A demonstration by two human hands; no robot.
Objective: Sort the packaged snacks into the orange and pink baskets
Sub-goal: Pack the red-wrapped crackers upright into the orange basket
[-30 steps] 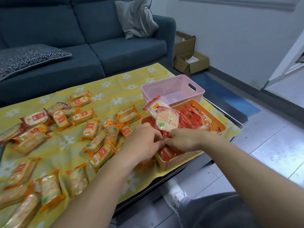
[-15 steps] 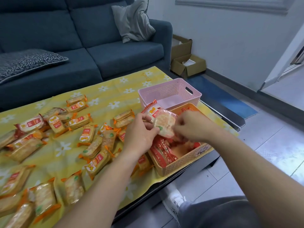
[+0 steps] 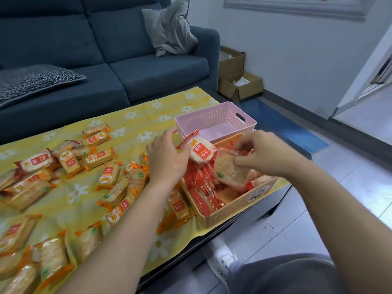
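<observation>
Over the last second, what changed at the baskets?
Both hands rose from the orange basket, separating two round packets: the left hand holds the red-labelled one, the right hand the clear-backed one. The pink basket and the packets on the cloth stayed put.

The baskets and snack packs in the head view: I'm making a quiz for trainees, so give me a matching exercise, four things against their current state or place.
Things:
1. pink basket
2. orange basket
3. red-labelled round pack
4. clear-wrapped round pack

States:
A. pinched by the right hand above the orange basket
B. nothing visible inside
C. held by the left hand
D. partly filled with red packs

Pairs: 1-B, 2-D, 3-C, 4-A
</observation>
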